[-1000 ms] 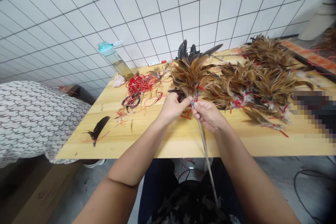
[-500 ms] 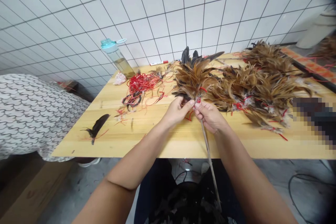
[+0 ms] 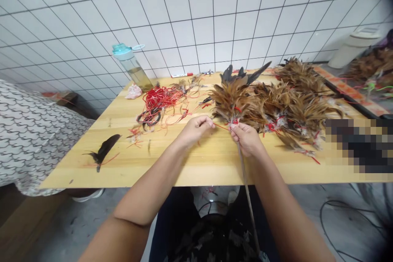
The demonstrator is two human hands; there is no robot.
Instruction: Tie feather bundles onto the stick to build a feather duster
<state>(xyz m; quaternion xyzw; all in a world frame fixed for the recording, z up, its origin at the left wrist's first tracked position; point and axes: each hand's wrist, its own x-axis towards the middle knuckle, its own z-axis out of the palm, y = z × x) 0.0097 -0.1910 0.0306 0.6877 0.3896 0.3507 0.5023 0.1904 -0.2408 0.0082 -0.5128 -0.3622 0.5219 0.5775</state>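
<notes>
My right hand (image 3: 245,137) is closed around the bound base of a feather duster (image 3: 233,98), where brown and black feathers meet a thin stick (image 3: 244,172). The stick slants down from the hand past the table edge to my lap. My left hand (image 3: 198,127), a little to the left, pinches the end of a red string (image 3: 220,126). That string runs taut across to the red binding beneath the feathers. The feather head points away from me, above the table.
Brown feather bundles (image 3: 288,102) tied in red lie on the right of the table (image 3: 184,172). Tangled red string (image 3: 161,100), a water bottle (image 3: 132,65) and a marker (image 3: 181,75) stand or lie behind. A black feather (image 3: 107,147) rests front left, near a person's patterned clothing (image 3: 33,131).
My left hand has moved left, away from the binding, drawing the red string out straight. My right hand keeps its hold on the base. The view has shifted slightly to the right.
</notes>
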